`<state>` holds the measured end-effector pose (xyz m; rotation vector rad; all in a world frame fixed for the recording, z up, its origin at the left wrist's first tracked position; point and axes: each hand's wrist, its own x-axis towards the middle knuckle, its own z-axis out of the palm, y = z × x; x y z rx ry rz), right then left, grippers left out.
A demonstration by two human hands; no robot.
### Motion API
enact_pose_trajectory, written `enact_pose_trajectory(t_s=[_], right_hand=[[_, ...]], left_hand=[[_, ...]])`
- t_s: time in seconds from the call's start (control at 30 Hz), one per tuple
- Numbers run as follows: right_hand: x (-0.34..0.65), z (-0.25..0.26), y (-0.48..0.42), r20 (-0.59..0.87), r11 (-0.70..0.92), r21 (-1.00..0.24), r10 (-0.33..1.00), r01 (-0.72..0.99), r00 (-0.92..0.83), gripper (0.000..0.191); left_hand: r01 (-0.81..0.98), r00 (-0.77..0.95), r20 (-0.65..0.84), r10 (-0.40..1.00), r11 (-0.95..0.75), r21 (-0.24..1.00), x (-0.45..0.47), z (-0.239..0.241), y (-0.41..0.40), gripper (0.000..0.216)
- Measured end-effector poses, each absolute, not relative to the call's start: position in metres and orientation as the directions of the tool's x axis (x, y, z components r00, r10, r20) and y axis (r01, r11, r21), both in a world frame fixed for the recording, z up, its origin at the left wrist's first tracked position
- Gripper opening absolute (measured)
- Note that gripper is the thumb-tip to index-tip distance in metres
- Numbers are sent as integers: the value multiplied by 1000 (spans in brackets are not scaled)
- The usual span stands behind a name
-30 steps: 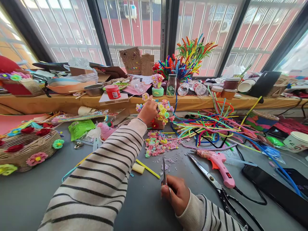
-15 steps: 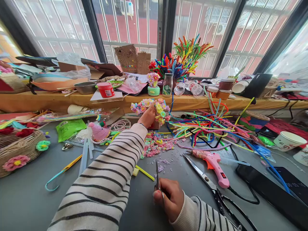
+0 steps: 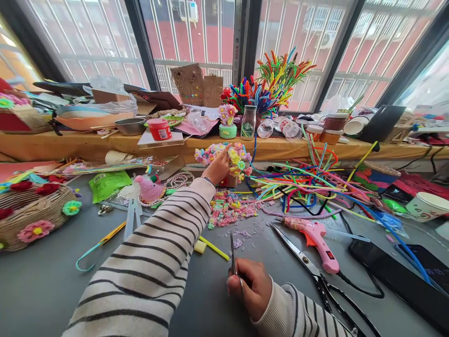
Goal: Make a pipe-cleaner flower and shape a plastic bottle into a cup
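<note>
My left hand [image 3: 218, 169] reaches forward over the table, index finger stretched out across the pastel fluffy flowers [image 3: 240, 157] of a small brown pot [image 3: 230, 180]. Its other fingers are partly hidden, and I cannot tell whether they touch the flowers. Close to me, my right hand [image 3: 253, 286] is closed around a pair of small scissors [image 3: 232, 252], their narrow blades pointing away from me. Just beyond the blades lies a heap of pastel fluffy clippings [image 3: 231, 210], with lilac bits strewn around it. A yellow stem [image 3: 215, 248] lies left of the scissors.
To the right are large scissors [image 3: 298, 252], a pink glue gun [image 3: 317, 241] with its cord, and a black phone [image 3: 389, 276]. Tangled pipe cleaners [image 3: 298, 182] spread behind them. A twine basket [image 3: 42, 215] stands at left. A crowded ledge [image 3: 196, 149] runs along the windows.
The view has shifted slightly, so everything sits a little further right. My left index finger is now more plainly extended over the flowers. My right hand keeps its hold on the small scissors.
</note>
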<state>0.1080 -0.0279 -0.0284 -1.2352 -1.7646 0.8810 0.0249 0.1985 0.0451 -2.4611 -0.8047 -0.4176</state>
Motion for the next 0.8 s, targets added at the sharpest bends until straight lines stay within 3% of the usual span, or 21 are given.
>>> enact_pose_trajectory(t_s=[0.3,0.57,0.67,0.73,0.8], right_hand=[[108,-29,-28,223,296,-868,950,399,-219,50],[107,-29,-28,231,301,-864,949,404,-214,51],[107,-29,-28,224,294,-867,951,403,-212,51],[107,-30,-28,222,294,-865,951,406,-215,51],[107,-30,-28,226,299,-861,950,412,-217,51]], left_hand=[[634,752,467,465,-705,-317,28,45,200,42],[565,783,480,395,-774,-285,8,77,176,32],[677,531,702,475,-736,-13,-7,82,176,34],[696,195,785,588,-647,312,-16,80,184,32],[526,-155,654,741,-498,689,-22,74,196,30]])
